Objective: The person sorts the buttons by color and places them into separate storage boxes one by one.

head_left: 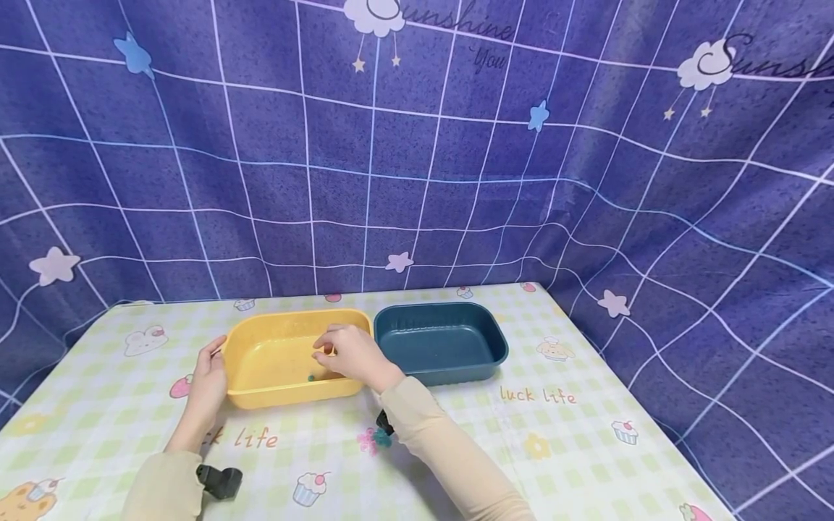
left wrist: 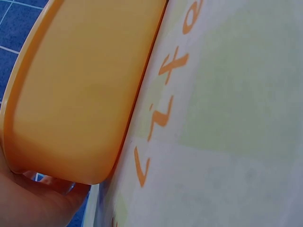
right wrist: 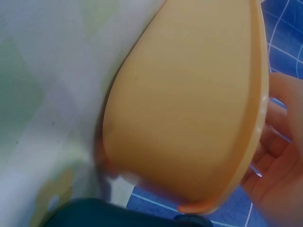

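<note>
A yellow tub (head_left: 296, 394) stands on the cloth-covered table, and my left hand (head_left: 207, 376) touches the outside of its left end. In the left wrist view the fingers of that hand reach behind the tub's end wall. Over the inside of the tub, near its right end, is my right hand (head_left: 352, 352), fingers bent and pointing left. Its thumb and forefinger stand apart, and I see no object between them. A tiny green thing (head_left: 310, 378) lies in the tub near the front wall, below the right fingertips. The rim hides part of the right fingers in the right wrist view.
Close beside the yellow tub, on the right, stands a dark teal tub (head_left: 443, 347). The table has a checked, printed cloth (head_left: 573, 441). A blue curtain (head_left: 417, 181) with a grid pattern hangs behind and to the right. A dark wrist camera mount (head_left: 221, 482) sits at each sleeve.
</note>
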Motion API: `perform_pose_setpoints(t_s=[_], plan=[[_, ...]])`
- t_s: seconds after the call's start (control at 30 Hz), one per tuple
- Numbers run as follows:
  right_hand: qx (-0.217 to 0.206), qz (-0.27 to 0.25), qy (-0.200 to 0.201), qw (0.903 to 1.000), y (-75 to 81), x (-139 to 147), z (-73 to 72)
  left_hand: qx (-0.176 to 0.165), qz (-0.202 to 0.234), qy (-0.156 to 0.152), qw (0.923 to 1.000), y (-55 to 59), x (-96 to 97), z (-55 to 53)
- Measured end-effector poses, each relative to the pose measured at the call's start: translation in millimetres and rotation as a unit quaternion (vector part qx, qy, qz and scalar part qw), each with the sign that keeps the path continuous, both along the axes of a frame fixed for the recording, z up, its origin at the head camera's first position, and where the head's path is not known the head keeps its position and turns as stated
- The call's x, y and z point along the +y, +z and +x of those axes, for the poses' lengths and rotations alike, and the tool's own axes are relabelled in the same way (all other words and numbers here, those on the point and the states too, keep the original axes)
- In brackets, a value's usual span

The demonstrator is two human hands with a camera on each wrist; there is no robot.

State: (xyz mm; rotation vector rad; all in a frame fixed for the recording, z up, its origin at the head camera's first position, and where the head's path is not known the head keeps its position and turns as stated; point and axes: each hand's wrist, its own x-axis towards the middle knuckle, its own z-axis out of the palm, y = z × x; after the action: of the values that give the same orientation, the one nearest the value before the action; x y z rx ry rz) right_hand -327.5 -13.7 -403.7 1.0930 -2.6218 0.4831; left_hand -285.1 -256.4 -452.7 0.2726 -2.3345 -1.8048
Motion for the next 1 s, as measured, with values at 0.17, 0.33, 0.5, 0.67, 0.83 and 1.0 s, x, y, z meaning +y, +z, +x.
perform_pose_setpoints(t_s=[0.17, 0.33, 0.5, 0.67, 0.83, 1.0], plan=[[-0.023, -0.032, 0.014, 0.9991, 1.1, 8, 3.6, -0.001, -0.002, -0.004, 1.0, 2.0, 1.5, 1.7], [-0.032, -0.047, 0.027, 0.9981, 3.5, 20, 9.0, 0.001, 0.0, -0.003, 1.0, 1.9, 1.6, 1.2], [-0.029, -0.049, 0.04, 0.9976, 6.9, 31, 16.1, 0.0, 0.002, 0.0, 1.0, 1.1, 0.4, 0.1], [-0.011, -0.055, 0.056, 0.9969, 6.7, 37, 20.9, 0.002, -0.002, -0.001, 1.0, 0.9, -1.0, 0.1], [-0.005, -0.061, 0.064, 0.9961, 4.5, 42, 24.0, 0.004, -0.002, -0.001, 1.0, 0.3, -1.4, 0.4], [-0.01, -0.066, 0.064, 0.9957, 2.1, 47, 26.6, 0.004, -0.002, -0.003, 1.0, -0.4, -0.7, 0.2]])
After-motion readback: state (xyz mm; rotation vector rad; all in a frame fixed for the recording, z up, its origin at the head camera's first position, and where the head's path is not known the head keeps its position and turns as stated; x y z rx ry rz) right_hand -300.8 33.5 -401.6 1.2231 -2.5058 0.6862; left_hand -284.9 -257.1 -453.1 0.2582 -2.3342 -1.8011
